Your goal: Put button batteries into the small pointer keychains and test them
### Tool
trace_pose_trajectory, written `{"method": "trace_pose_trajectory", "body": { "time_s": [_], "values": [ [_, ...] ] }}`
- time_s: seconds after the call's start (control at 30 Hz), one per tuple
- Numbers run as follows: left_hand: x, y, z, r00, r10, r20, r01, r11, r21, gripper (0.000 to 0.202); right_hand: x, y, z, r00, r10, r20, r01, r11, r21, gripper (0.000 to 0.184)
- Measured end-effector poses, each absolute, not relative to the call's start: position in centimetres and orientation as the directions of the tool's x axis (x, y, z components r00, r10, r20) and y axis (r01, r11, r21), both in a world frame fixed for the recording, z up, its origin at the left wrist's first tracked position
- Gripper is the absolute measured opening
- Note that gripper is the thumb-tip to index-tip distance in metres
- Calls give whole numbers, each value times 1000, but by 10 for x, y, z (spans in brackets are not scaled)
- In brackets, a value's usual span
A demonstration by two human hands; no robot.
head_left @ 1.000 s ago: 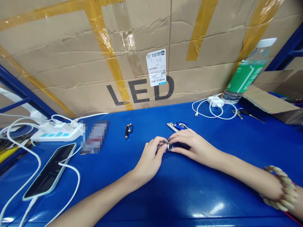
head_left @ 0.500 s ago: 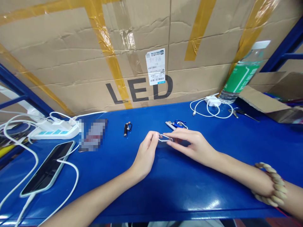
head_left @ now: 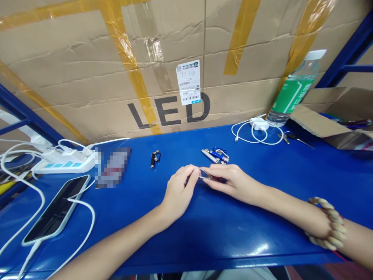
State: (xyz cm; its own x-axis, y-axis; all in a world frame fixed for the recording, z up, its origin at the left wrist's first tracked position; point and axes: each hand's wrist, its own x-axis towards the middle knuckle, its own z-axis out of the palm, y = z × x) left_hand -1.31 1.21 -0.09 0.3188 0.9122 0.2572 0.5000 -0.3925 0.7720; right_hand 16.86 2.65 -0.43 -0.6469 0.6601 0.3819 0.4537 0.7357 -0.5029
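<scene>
Both my hands meet at the middle of the blue table (head_left: 233, 229). My left hand (head_left: 178, 190) and my right hand (head_left: 230, 181) pinch a small silver metal clip (head_left: 204, 174) between their fingertips, low over the table. My right hand also covers a dark item that I cannot make out. Just behind the hands lie a silver and a blue mini flashlight with a clip (head_left: 217, 154). A black mini flashlight with a clip (head_left: 154, 159) lies further left. A beaded bracelet (head_left: 328, 227) circles my right wrist.
A taped cardboard box marked LED (head_left: 169, 70) stands as a wall behind the table. A power strip (head_left: 65, 163) with white cables and a phone (head_left: 56, 210) lie at the left. A white charger cable (head_left: 256, 130), keys (head_left: 287, 137), a green-label bottle (head_left: 294, 91) and an open carton (head_left: 329, 116) sit at the right.
My hands lifted the silver clip up between the fingertips, then lowered it back toward the table. The view shifted slightly rightward.
</scene>
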Motion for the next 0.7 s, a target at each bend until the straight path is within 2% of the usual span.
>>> {"method": "trace_pose_trajectory", "body": {
  "time_s": [0.13, 0.27, 0.53, 0.7],
  "values": [
    [-14, 12, -1, 368, 873, 319, 589, -485, 647, 23, 169, 25, -4, -659, 649, 380, 456, 746, -485, 30],
    [-14, 11, 0, 380, 864, 331, 610, -503, 612, 23, 169, 24, -5, -645, 635, 426, 488, 771, -409, 31],
    [-14, 9, 0, 389, 866, 316, 556, -494, 669, 22, 166, 25, -5, -551, 591, 589, 473, 803, -363, 27],
    [-14, 11, -1, 372, 897, 239, 520, -414, 747, 21, 171, 32, -6, -465, 590, 660, 479, 795, -374, 20]
  ]
}}
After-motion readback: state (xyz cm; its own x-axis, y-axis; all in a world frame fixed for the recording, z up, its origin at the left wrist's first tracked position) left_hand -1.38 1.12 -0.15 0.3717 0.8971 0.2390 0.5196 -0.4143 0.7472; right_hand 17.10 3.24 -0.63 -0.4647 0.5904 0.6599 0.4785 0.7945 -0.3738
